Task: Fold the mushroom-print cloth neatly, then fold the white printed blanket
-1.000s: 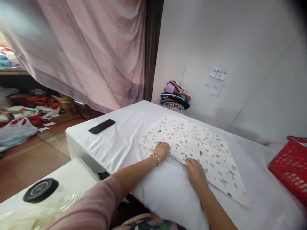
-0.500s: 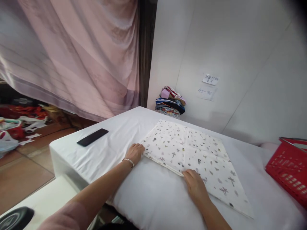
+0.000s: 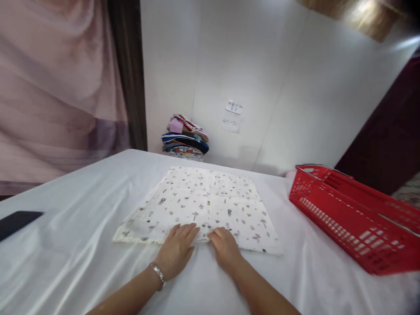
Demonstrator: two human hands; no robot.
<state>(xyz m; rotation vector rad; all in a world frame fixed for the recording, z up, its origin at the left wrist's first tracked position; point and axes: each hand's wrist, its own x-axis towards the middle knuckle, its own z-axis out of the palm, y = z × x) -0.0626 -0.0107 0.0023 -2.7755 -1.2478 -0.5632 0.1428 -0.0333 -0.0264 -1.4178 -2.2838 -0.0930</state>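
A white cloth with small dark prints [image 3: 203, 203] lies flat on the white-covered table [image 3: 82, 227]. My left hand [image 3: 177, 249], with a bracelet at the wrist, rests palm down on the cloth's near edge, fingers spread. Beside it, my right hand [image 3: 225, 247] also presses flat on that near edge. The two hands lie close together at the middle of the edge. Neither hand holds anything.
A red plastic basket [image 3: 348, 214] stands on the table at the right. A stack of folded coloured cloths [image 3: 185, 138] sits at the back against the white wall. A black phone [image 3: 16, 221] lies at the far left. A pink curtain [image 3: 55, 87] hangs at the left.
The view has swung to the right, bringing the red basket in. My left hand slid right from the cloth's left corner and my right hand moved left; both now meet at the middle.
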